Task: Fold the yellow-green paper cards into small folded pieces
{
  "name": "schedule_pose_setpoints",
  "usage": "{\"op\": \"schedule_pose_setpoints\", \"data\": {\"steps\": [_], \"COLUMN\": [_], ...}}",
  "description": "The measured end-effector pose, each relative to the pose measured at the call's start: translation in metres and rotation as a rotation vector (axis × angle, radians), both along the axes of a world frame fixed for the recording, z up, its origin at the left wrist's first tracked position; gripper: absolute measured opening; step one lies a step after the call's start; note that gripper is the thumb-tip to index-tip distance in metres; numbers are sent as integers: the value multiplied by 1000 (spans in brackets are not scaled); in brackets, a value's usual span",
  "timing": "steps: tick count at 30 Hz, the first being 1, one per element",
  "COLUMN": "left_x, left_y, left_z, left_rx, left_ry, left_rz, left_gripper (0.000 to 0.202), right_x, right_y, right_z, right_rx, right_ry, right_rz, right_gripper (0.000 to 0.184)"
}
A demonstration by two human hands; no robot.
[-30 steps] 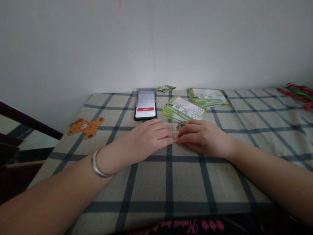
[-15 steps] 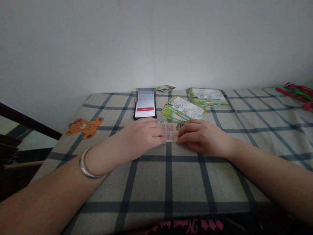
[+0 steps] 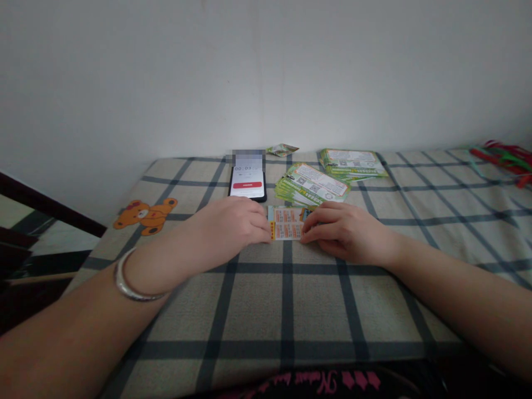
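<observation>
Beige checked desk (image 3: 316,310), small printed card (image 3: 286,216) lying mid-desk between both hands. Left hand (image 3: 236,224) at card's 9 o'clock, fingers close together at its edge; right hand (image 3: 349,230) at 3 o'clock, fingers curled over that end. Can't tell if either pinches. Fanned green cards (image 3: 316,185) just beyond at 1 o'clock, crowding the far side; green stack (image 3: 353,160) behind them. Phone (image 3: 248,191) at 11 o'clock, just past left hand. Crumpled wrapper (image 3: 282,150) at 12. Orange bear figure (image 3: 145,215) at 9, well apart. Red-green item (image 3: 505,158) far at 2, blurred.
</observation>
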State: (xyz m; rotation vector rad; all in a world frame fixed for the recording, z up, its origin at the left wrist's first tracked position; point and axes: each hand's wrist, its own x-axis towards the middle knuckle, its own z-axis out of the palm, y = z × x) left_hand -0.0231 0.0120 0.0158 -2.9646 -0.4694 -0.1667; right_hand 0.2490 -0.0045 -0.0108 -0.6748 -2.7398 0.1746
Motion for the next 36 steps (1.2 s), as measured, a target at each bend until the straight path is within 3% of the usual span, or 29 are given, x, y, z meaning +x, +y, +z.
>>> {"op": "schedule_pose_setpoints", "data": {"steps": [23,36], "left_x": [-7,-4], "left_y": [5,1], "left_z": [-5,-7], "left_rx": [-87,-127], "left_ry": [-77,-78], "left_rz": [2,64], "left_gripper": [39,34], "right_x": [13,18], "right_y": [1,-1], "right_z": [9,15], "right_rx": [-31,-9], "right_ry": [-50,-109], "right_rz": [18,-11], "right_gripper": [21,14]}}
